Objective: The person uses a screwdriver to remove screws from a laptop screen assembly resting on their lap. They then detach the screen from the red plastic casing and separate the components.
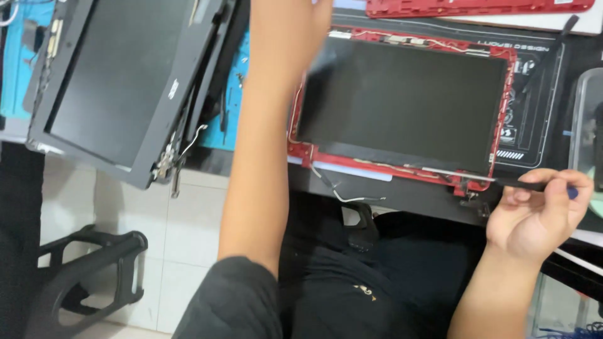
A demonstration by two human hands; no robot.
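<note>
Two laptop screen assemblies, two hands, one thin tool at a dark workbench.

From the head camera we count two screen assemblies: a red-framed laptop screen panel (402, 103) lying flat on the black work mat (534, 81) at the right, and a black laptop lid (119, 75) tilted at the far left, wires hanging from its hinge. A third red piece, a bezel strip (477, 6), lies at the far edge. Our right hand (540, 210) is curled shut, pinching a thin screwdriver (502, 181) whose tip sits at the panel's near right edge, by the hinge. Our left hand (295, 25) reaches far to the panel's far left corner; it is blurred and cut off, so we cannot tell its grip. Below, pale floor tiles (182, 238) and a black chair base (88, 270) show at the near left.
</note>
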